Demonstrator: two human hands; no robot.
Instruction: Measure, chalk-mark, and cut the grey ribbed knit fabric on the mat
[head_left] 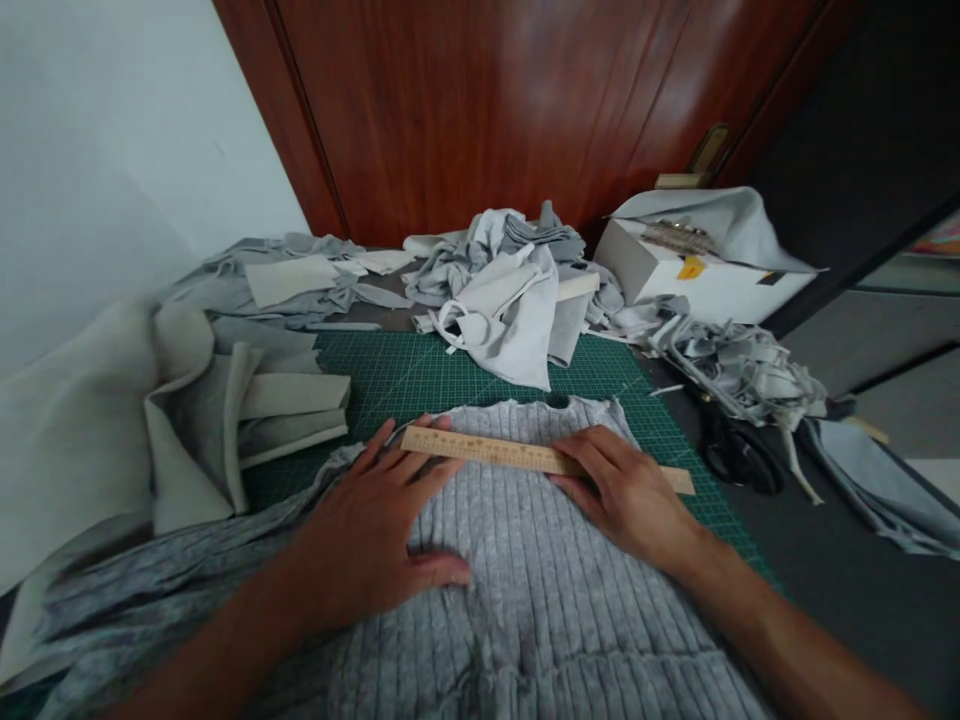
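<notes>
A wooden ruler [525, 455] lies flat across the upper edge of a grey ribbed knit fabric [525, 580], which is spread over a green cutting mat [420, 375] right in front of the person. The left hand [375, 530] rests open, palm down, fingers spread on the knit with its fingertips touching the ruler's left end; the right hand [626, 490] is also flat and unclenched, pressing down on the ruler's right half. The ruler looks light and stiff, best steadied by pressing from above near both ends, while the knit seems soft, stretchy and prone to creeping, so it likely needs flat palms rather than a pinch. Beyond lies a heap of pale grey fabric offcuts [502, 290], folded cloth pieces [247, 420] at left, a white box [705, 265] and tangled strips [735, 370] at right.
</notes>
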